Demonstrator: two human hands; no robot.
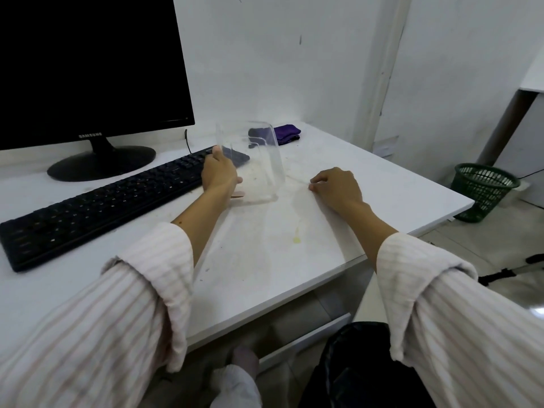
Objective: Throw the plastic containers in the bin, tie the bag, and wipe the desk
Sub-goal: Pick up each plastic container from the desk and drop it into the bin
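One clear plastic box (pixel 250 163) stands tipped on the white desk (pixel 368 184), held by the left hand (pixel 219 173). The right hand (pixel 335 187) rests curled, holding nothing. One purple cloth (pixel 284 133) lies behind; one green basket (pixel 482 191) sits on the floor.

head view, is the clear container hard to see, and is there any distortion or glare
Head view: the clear plastic container held by the left hand is see-through, with only its edges and faint reflections showing; wide-angle distortion bends the monitor and desk edges; lighting is soft and even, with a small glare on the floor at right.
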